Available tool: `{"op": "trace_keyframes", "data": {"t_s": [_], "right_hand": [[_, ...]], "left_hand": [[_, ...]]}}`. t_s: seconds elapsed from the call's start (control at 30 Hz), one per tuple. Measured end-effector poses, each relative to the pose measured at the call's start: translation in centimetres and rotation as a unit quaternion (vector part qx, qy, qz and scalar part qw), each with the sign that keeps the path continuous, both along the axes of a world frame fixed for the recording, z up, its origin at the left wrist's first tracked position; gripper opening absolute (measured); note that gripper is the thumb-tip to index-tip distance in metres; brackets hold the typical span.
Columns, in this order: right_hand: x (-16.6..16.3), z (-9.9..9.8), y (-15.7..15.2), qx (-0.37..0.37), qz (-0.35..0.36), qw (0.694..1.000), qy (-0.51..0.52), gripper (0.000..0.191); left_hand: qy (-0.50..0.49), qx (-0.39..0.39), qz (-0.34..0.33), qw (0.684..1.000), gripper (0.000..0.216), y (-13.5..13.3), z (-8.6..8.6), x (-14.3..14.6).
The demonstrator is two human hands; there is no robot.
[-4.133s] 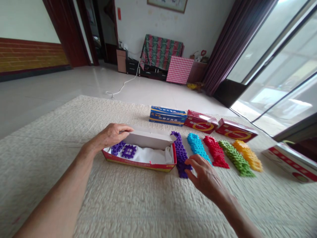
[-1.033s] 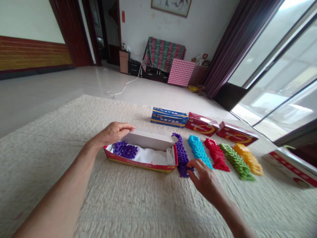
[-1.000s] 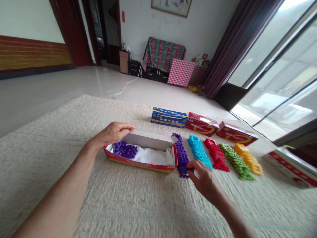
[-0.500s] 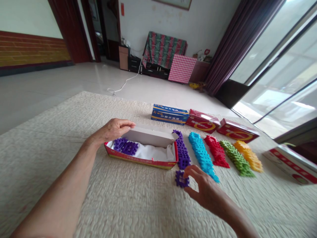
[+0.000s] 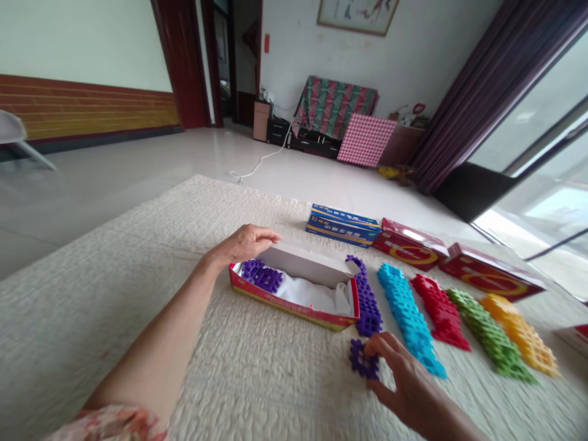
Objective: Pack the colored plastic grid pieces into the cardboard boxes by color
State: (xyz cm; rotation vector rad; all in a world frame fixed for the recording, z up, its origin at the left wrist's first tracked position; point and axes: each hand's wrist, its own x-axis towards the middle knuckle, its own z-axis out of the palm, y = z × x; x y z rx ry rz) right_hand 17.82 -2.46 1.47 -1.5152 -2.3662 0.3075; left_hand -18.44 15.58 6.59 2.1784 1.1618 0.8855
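Note:
An open red and yellow cardboard box (image 5: 294, 309) lies on the quilted mat, its pale lid raised at the back. White cloth (image 5: 307, 293) lines the box, and a row of purple lattice blocks (image 5: 261, 277) lies at its left end. My left hand (image 5: 250, 242) holds the lid's upper left corner, fingers together. In front of the box's right corner, my right hand (image 5: 404, 380) has thumb and forefinger on the edges of one square purple lattice block (image 5: 362, 359). A longer row of purple blocks (image 5: 367, 306) stretches behind that piece, beside the box.
Rows of blue (image 5: 408, 315), red (image 5: 441, 312), green (image 5: 491, 334) and yellow blocks (image 5: 521, 331) lie to the right. Behind them stand a blue box (image 5: 342, 229) and two dark red boxes (image 5: 411, 245). Another box (image 5: 576, 337) sits at the right edge.
The camera view has turned left, so everything sits further right in the picture. Both hands keep about the same places at the lid and the single purple block.

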Motion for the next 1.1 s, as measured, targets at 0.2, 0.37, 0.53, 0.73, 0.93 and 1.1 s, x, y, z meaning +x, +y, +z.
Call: {"op": "trace_keyframes", "data": {"t_s": [0.2,0.37,0.53,0.73,0.93,1.1], "right_hand": [[1.3,1.7,0.0,0.04,0.005,0.999,-0.022,0.028],[-2.9,8.6,3.1,0.114,-0.015,0.993,-0.015,0.025],[-12.4,10.3,8.8,0.072,0.04,0.996,0.027,0.023],[-17.8,6.9,12.1,0.002,0.079,0.997,-0.016,0.022],[-18.6,5.1,12.9,-0.001,0.098,0.995,-0.031,0.022],[-17.4,5.6,12.3,0.026,0.096,0.995,0.024,0.021]], "left_hand": [[-0.011,-0.004,-0.008,1.0,0.028,0.0,-0.1,-0.1],[-0.023,-0.002,-0.014,1.0,0.03,0.3,-0.4,-0.3],[-0.031,-0.002,-0.015,0.999,0.029,0.2,-0.1,-0.3],[-0.052,-0.018,-0.011,0.998,0.032,-0.1,0.4,-0.3],[-0.067,-0.033,-0.02,0.997,0.034,-0.2,0.4,-0.3],[-0.046,-0.011,-0.013,0.999,0.032,0.1,0.1,-0.3]]}}
